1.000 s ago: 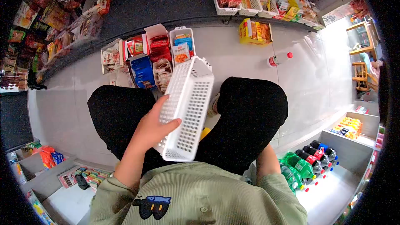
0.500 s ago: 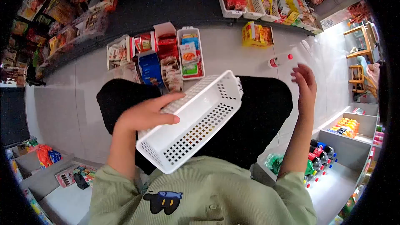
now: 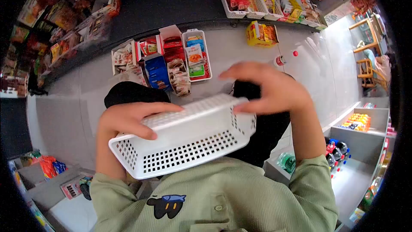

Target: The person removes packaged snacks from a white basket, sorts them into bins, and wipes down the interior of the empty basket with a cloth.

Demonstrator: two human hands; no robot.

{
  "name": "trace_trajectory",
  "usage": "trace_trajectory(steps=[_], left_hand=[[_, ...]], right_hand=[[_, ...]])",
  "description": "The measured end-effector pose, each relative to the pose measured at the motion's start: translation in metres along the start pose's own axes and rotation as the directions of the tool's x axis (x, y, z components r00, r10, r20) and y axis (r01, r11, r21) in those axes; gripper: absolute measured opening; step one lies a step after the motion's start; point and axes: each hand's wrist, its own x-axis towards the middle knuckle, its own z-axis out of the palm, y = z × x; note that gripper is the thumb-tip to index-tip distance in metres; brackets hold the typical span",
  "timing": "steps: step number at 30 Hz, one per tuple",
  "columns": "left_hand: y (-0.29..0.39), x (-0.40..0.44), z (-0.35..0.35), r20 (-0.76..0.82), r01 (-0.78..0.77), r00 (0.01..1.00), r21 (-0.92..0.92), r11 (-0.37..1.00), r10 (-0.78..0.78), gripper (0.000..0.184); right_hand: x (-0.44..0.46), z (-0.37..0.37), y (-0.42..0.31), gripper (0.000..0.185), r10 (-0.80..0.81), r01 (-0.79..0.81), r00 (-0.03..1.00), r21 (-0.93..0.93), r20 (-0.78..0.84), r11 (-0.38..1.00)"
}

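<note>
A white plastic basket (image 3: 189,126) with square holes lies tipped on its side above my lap, its open side towards me. It holds nothing that I can see. My left hand (image 3: 131,119) grips its left end, with the thumb over the rim and the fingers along the outer wall. My right hand (image 3: 274,88) is over the basket's right end, fingers spread and somewhat blurred. Its thumb is close to the end wall; whether it touches I cannot tell.
Beyond my knees stand a white basket of packets (image 3: 209,66), a blue box (image 3: 157,73) and other snack boxes. A yellow box (image 3: 262,34) and a red-labelled bottle (image 3: 280,60) are on the floor. A low shelf (image 3: 171,4) runs behind; drink bottles (image 3: 337,154) fill bins at right.
My right hand has come in from the right to the basket's right end. The basket has turned more level and shifted left and nearer to me, still in my left hand.
</note>
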Motion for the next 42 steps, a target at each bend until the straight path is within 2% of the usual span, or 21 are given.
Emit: trace_trajectory(steps=[1,3,4,7,9,11,13,15,17,18,19,21,23,25,27,31,33,36,39,41,42], left_hand=[[0.003,0.007,0.001,-0.017,-0.008,1.0,-0.004,1.0,0.008,0.079],[0.009,0.02,0.001,0.155,0.009,0.985,0.351,0.936,-0.068,0.084],[0.007,0.024,-0.001,0.135,0.043,0.984,0.45,0.892,-0.116,0.082],[0.012,0.029,-0.003,0.067,0.087,0.988,0.499,0.862,-0.139,0.078],[0.013,0.026,-0.01,0.039,0.112,0.987,0.524,0.844,-0.155,0.075],[0.011,0.015,-0.023,-0.243,0.119,0.969,0.335,0.935,-0.036,0.059],[-0.004,0.0,-0.047,-0.541,-0.178,0.803,0.183,0.967,0.25,0.045],[-0.005,-0.008,-0.049,-0.904,-0.282,0.321,0.194,0.94,0.283,0.036],[-0.017,-0.004,-0.039,-0.925,-0.26,0.298,0.159,0.952,0.236,0.034],[-0.027,0.001,-0.032,-0.94,-0.243,0.275,0.133,0.961,0.2,0.032],[-0.041,0.013,-0.024,-0.905,-0.249,0.364,0.133,0.959,0.22,0.036],[-0.048,0.038,0.011,-0.927,0.012,0.332,0.19,0.982,0.175,0.032],[-0.059,0.058,0.038,-0.912,0.025,0.393,0.135,0.99,0.115,0.036],[-0.055,0.065,0.061,-0.901,0.343,0.417,0.282,0.896,0.124,0.037],[-0.074,0.068,0.075,-0.91,0.463,0.356,0.371,0.805,0.215,0.037],[-0.07,0.066,0.105,-0.925,0.513,0.368,0.287,0.809,0.095,0.051],[-0.071,0.07,0.114,-0.933,0.522,0.338,0.297,0.799,0.125,0.06],[-0.071,0.066,0.116,-0.907,0.518,0.391,0.355,0.778,0.154,0.064],[-0.052,0.048,0.114,-0.885,0.559,0.46,0.349,0.752,0.069,0.061],[-0.046,0.038,0.108,-0.822,0.614,0.569,0.442,0.654,0.021,0.049],[-0.046,0.036,0.104,-0.841,0.585,0.534,0.441,0.68,0.086,0.033]], right_hand=[[0.004,0.012,-0.01,0.057,0.005,0.0,0.998,-0.087,0.066,0.996],[0.013,0.034,-0.026,0.047,0.059,-0.03,0.974,-0.134,0.218,0.991],[0.014,0.043,-0.028,0.047,0.048,-0.017,0.972,-0.137,0.229,0.99],[0.011,0.07,-0.02,0.036,0.089,-0.021,0.957,-0.242,0.275,0.97],[0.002,0.08,-0.009,0.027,0.052,-0.022,0.992,-0.25,0.114,0.968],[-0.012,0.081,0.002,0.023,0.107,-0.081,0.989,-0.239,0.101,0.968],[-0.026,0.081,0.014,0.02,0.159,-0.136,0.983,-0.228,0.087,0.964],[-0.041,0.092,0.019,0.018,0.521,-0.498,0.851,0.214,-0.064,0.84],[-0.049,0.124,0.025,0.017,0.66,-0.457,0.719,0.568,-0.217,0.684],[-0.047,0.134,0.025,0.017,0.702,-0.453,0.665,0.609,-0.255,0.651],[-0.045,0.143,0.024,0.017,0.74,-0.443,0.607,0.65,-0.29,0.618],[-0.041,0.153,0.024,0.018,0.742,-0.466,0.61,0.632,-0.278,0.619],[-0.037,0.161,0.018,0.02,0.71,-0.534,0.661,0.512,-0.244,0.673],[-0.036,0.169,0.006,0.02,0.734,-0.576,0.649,0.504,-0.197,0.644],[-0.039,0.173,-0.007,0.02,0.677,-0.633,0.715,0.248,-0.175,0.733],[-0.042,0.161,-0.028,0.022,0.748,-0.735,0.661,0.157,-0.05,0.66],[-0.044,0.159,-0.024,0.025,0.703,-0.691,0.702,0.129,-0.111,0.711],[-0.035,0.13,-0.028,0.042,0.651,-0.627,0.752,-0.197,0.099,0.754],[-0.013,0.072,-0.021,0.043,0.683,-0.658,0.719,-0.192,0.13,0.728],[0.0,0.043,0.01,0.038,0.669,-0.674,0.735,-0.012,-0.107,0.739],[0.014,0.028,0.026,0.033,0.694,-0.691,0.707,0.078,-0.135,0.719]])
